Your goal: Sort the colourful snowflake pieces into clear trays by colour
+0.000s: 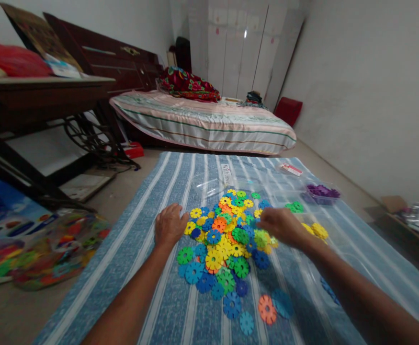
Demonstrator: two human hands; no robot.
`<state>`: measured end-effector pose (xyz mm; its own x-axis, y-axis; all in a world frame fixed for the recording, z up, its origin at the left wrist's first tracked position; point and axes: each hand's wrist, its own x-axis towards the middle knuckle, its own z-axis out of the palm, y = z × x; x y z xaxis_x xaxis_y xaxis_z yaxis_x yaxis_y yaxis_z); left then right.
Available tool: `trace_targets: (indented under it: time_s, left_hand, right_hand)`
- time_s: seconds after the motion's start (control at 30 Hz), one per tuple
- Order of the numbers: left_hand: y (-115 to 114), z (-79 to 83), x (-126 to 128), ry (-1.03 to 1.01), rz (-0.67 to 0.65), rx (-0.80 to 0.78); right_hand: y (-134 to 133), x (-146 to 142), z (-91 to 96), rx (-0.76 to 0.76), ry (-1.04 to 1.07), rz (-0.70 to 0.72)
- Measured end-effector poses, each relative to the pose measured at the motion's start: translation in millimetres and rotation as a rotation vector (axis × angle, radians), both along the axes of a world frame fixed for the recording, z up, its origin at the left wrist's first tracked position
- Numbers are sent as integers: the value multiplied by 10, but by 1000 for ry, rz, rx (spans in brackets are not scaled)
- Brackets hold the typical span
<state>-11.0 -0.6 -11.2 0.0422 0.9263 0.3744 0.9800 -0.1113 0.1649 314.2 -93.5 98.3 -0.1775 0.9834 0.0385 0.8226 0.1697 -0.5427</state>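
Observation:
A loose pile of flower-shaped plastic discs point(224, 249) in yellow, blue, green and orange lies between my hands. My left hand point(169, 225) rests on the cloth at the pile's left edge, fingers stretched out and holding nothing. Over the right side of the pile, my right hand point(277, 225) is slightly blurred, its fingers pressed together. Whatever they may pinch is hidden, though a bluish disc shows close to the fingertips. An orange disc point(267, 309) and a dark blue disc point(283, 303) lie apart, nearer to me.
To the right, clear containers hold purple discs point(322, 191), green discs point(294, 207), yellow discs point(319, 231) and blue discs point(329, 290). A striped blue cloth point(137, 220) covers the surface. Bags of coloured pieces point(62, 249) lie at left. A bed point(205, 122) stands beyond.

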Motion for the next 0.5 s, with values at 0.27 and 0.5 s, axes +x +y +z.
trace_targets:
  time_s: [0.27,0.5]
  left_hand:
    - [-22,46,20,-11,-8,-25]
    - [-7,49,68,-36,-8,-51]
  right_hand:
    - [277,143,125,438,28,-196]
    - [-685,-230,-80,-127,-168,266]
